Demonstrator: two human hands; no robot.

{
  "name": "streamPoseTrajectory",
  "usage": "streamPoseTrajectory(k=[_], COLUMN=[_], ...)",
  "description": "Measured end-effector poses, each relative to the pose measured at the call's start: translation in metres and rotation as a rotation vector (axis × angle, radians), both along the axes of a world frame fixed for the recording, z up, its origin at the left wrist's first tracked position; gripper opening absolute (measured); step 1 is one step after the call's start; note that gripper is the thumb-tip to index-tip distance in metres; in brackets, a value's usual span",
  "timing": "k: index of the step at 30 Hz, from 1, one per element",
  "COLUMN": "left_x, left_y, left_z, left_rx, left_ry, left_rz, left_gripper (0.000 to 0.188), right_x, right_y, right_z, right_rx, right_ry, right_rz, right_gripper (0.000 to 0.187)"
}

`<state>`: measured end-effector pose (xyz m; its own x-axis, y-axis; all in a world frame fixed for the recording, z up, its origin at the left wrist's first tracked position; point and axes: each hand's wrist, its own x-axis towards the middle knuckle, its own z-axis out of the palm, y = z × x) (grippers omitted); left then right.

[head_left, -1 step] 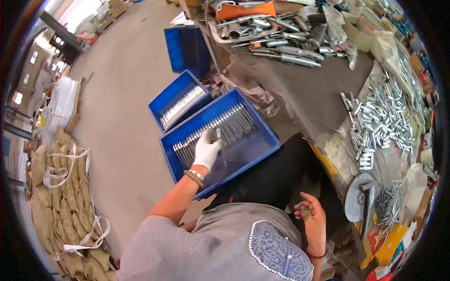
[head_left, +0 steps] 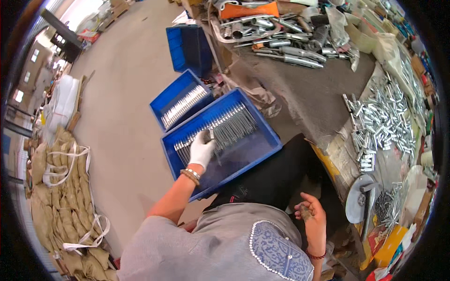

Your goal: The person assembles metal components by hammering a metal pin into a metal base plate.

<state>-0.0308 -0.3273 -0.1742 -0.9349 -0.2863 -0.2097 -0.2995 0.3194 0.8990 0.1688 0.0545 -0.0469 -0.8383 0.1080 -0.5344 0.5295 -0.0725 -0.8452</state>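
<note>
Mid-frame, my left hand (head_left: 202, 149) pinches a slim metal rod (head_left: 212, 135) in the blue bin (head_left: 248, 151) — likely light, stiff, slick, best held near its upper end — while my right hand (head_left: 315, 214), lower right, half-curls, contents unclear.

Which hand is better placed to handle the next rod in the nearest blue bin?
Probably the left hand: it is at the rods inside that bin, while the right hand is outside it, off to the right.

You can read no text, number or sign; the red mark (head_left: 232, 199) on your black trousers (head_left: 262, 180) is too small.
</note>
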Motion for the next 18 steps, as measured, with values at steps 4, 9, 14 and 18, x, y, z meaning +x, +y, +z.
streamPoseTrajectory(k=[4,9,14,18], left_x=[-0.002,-0.006,-0.016,-0.012], left_y=[-0.083,-0.112,-0.113,-0.109], left_z=[-0.037,-0.052,-0.055,-0.050], left_rx=[-0.340,-0.452,-0.613,-0.669], left_ry=[-0.103,-0.244,-0.310,-0.337], left_rz=[0.133,0.161,0.150,0.126], left_gripper=[0.052,0.050,0.043,0.043], right_x=[-0.004,-0.007,-0.003,-0.003], right_y=[-0.005,-0.012,-0.010,-0.008], right_z=[-0.003,-0.007,-0.012,-0.018], right_rx=[0.005,0.001,0.005,-0.024], right_ry=[-0.003,-0.060,-0.057,-0.056], right_rz=[0.016,0.034,0.033,0.011], right_gripper=[0.040,0.039,0.037,0.036])
